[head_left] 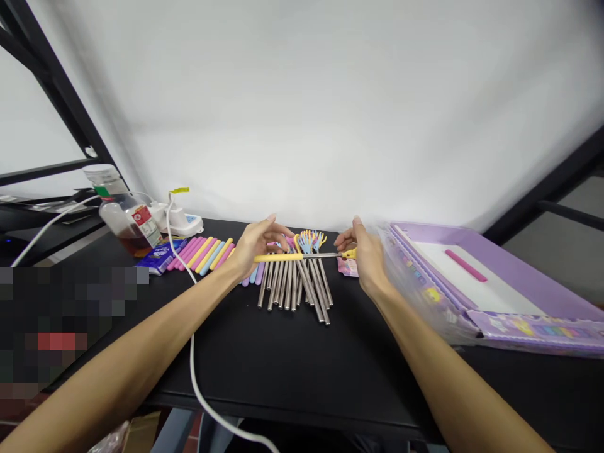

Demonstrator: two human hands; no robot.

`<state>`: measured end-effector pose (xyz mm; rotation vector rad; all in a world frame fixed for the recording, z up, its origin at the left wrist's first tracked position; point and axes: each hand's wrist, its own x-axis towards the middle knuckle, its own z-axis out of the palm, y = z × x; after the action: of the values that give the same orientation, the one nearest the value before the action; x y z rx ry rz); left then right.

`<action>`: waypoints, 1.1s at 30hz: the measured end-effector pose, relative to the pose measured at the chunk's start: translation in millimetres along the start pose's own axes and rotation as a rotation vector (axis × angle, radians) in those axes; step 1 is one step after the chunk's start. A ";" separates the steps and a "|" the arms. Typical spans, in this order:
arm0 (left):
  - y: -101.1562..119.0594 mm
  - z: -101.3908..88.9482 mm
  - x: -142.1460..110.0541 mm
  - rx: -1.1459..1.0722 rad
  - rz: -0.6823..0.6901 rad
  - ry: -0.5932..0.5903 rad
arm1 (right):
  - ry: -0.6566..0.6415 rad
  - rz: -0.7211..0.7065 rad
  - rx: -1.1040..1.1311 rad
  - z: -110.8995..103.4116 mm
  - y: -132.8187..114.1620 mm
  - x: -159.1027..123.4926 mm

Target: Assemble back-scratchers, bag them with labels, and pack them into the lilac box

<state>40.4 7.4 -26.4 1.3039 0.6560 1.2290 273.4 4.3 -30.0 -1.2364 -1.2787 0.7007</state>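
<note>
A back scratcher with a yellow handle (280, 257) and a thin metal rod lies level between my hands. My left hand (252, 246) is closed around the handle end, its fingers reaching along above it. My right hand (367, 255) grips the yellow head (349, 253) at the other end, partly hiding it. Just behind and below the rod, several metal back scratcher rods (283, 286) lie in a bunch, with blue, pink and yellow hand-shaped heads (309, 241) at their far ends. Pink, yellow, blue and purple handle sleeves (207, 255) lie in a row left of my left hand.
A purple box (434, 233) in clear wrap, with a pink sleeve (465, 265) inside, stands on the right. At left are a jar (123, 217), a blue packet (163, 255) and a power strip (189, 224). A white cable (192, 358) crosses the black table (283, 365).
</note>
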 end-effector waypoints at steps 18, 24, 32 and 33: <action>1.4 0.9 -0.5 -0.048 0.025 -0.017 | -0.032 0.006 0.024 3.3 5.2 -1.8; 0.1 0.6 -0.2 -0.032 0.026 -0.013 | -0.030 0.001 -0.027 4.8 2.3 -3.9; -0.2 2.0 -1.2 -0.028 0.037 -0.023 | -0.016 -0.005 -0.012 6.5 4.8 -4.7; -0.8 2.1 -1.5 -0.027 0.032 -0.022 | -0.015 -0.010 -0.009 6.5 5.3 -4.8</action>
<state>42.0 5.4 -27.1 1.3079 0.6026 1.2445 267.4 3.1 -37.5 -1.2334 -1.3009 0.6985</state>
